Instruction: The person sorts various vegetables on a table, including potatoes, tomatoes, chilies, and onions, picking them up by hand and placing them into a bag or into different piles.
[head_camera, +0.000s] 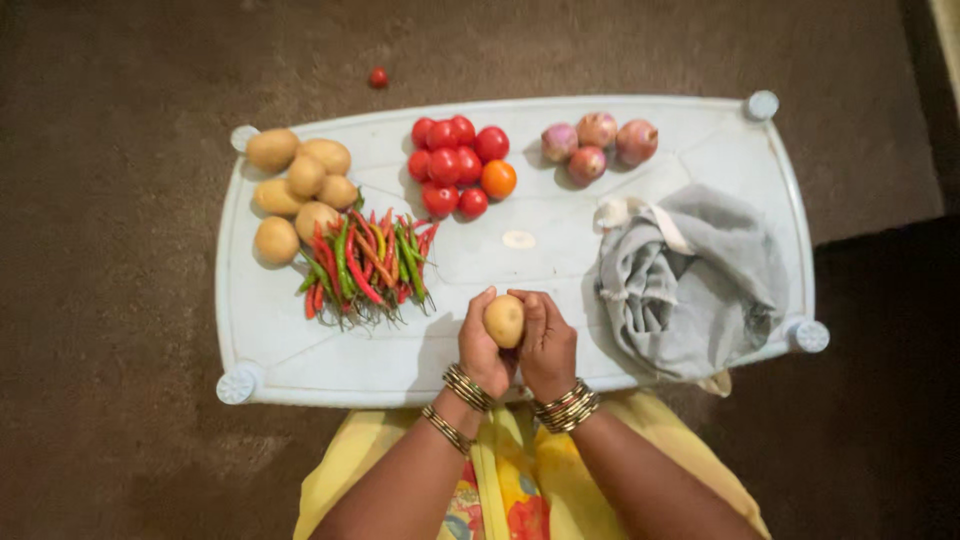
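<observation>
potato (504, 321) clasped between left hand (481, 350) and right hand (547, 347).

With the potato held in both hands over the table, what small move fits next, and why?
Probably carry the potato left to the potato pile. Both the left hand and right hand cup it, and the other vegetables lie sorted by kind on the table.

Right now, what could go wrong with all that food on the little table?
The potato sits only between the left hand and right hand, so it might slip and drop. One small tomato already lies on the floor, and the tomato pile could roll too. The grey cloth bag hangs over the table edge and might slide off.
</observation>
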